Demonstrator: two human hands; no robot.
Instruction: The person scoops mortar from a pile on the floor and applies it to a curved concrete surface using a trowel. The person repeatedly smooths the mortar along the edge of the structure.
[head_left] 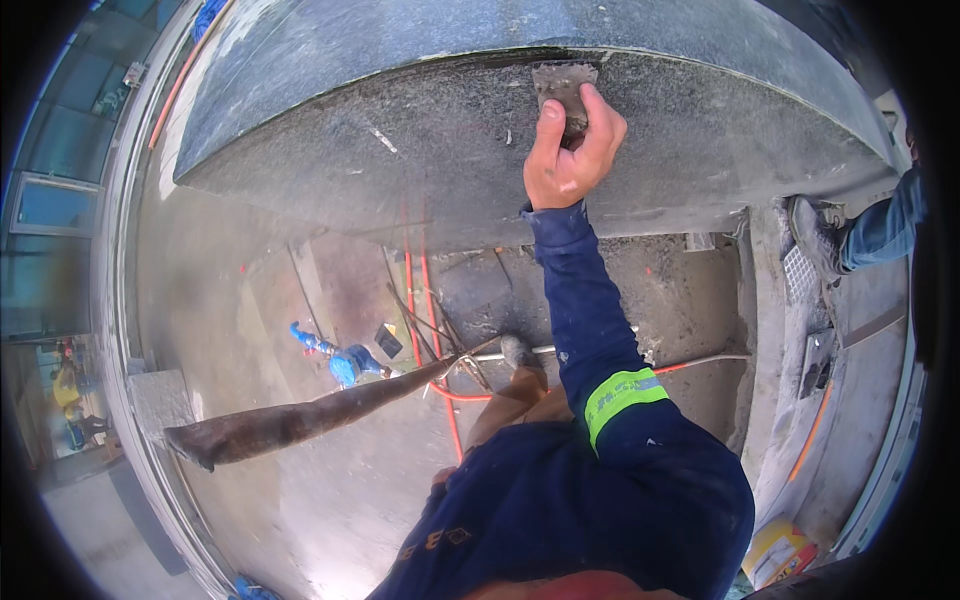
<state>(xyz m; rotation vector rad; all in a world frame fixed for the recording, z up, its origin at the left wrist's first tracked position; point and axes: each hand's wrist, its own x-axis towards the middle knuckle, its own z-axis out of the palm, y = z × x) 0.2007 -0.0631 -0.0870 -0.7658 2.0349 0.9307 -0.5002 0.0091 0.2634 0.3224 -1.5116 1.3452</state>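
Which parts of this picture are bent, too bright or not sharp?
In the head view, the grey slab has a bowed long edge; the floor shows whitish glare at lower left; the glazed facade at far left looks soft; the fingers look sharper.

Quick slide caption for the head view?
Right hand holding a flat scraper-like tool against a grey slab, near its edge.

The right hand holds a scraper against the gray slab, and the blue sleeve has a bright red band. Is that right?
Not quite: the head view shows the band on the blue sleeve is bright yellow-green, not red. The right hand does hold a scraper against the gray slab.
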